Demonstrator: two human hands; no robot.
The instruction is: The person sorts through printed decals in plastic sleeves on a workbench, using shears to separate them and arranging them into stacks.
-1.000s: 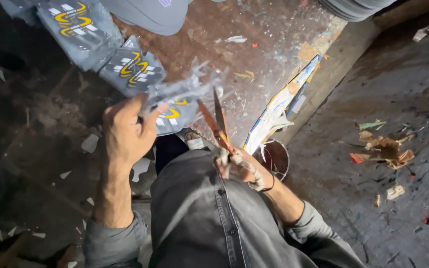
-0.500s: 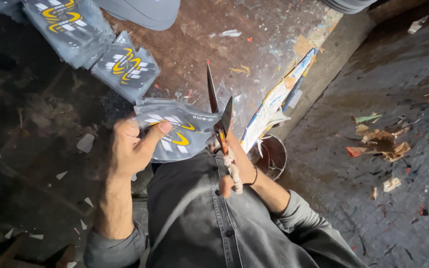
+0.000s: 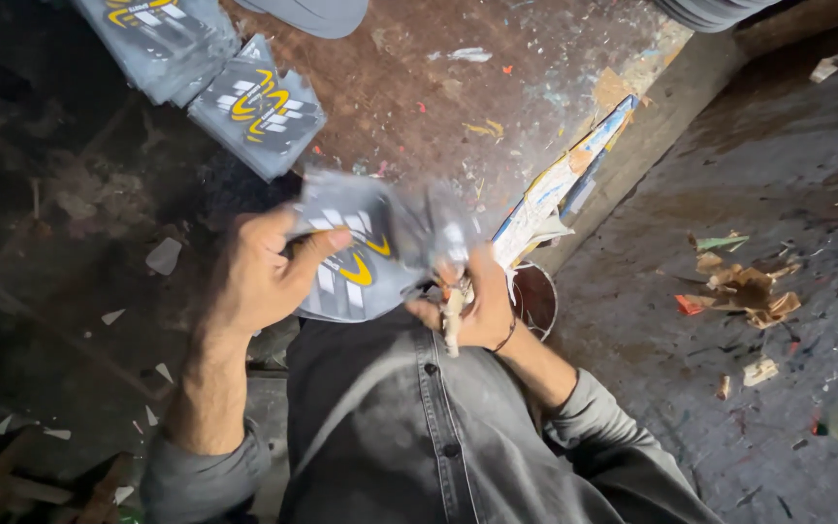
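My left hand (image 3: 259,277) grips a grey printed card piece (image 3: 356,247) with yellow and white markings, thumb on top of it. My right hand (image 3: 472,306) is closed on a pair of scissors (image 3: 453,311) with pale handles. Their blades are blurred and lie against the right edge of the card piece. Both hands work just above my lap, in front of my grey shirt.
More grey printed pieces are stacked at the upper left (image 3: 254,102) on a reddish-brown work surface (image 3: 409,97). A strip of coloured printed sheet (image 3: 560,184) leans on the ledge. A small round tin (image 3: 535,301) sits by my right wrist. Paper scraps (image 3: 744,286) litter the floor at right.
The scissors, pointing up and away earlier, have dropped down against the card piece. My left hand has brought the piece closer to my body and turned it.
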